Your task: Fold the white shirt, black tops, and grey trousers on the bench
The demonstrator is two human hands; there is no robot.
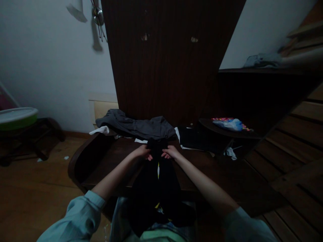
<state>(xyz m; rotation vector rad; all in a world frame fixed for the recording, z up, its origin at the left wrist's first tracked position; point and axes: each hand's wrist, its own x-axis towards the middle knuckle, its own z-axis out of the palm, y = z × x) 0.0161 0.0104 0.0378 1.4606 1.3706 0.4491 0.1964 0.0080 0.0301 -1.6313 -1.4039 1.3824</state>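
A black garment (170, 181) hangs from both hands over the front edge of the dark wooden dresser top (111, 168) and down to my lap. It has two long dark panels with a narrow gap between them, and small yellow and white markings low down; its exact kind is hard to make out in the dim light. My left hand (144, 153) grips its upper left edge with curled fingers. On the opposite edge, my right hand (171, 152) is closed on the cloth. Just behind the hands lies a crumpled dark grey garment (141, 127).
A folded black item (193, 138) lies right of the grey garment. A small curved shelf holds a colourful plastic bag (228, 124). At the left, a green basin (19, 119) sits on a low stand. Slatted wood (297, 144) is at the right, and a tall dark panel (166, 67) rises behind.
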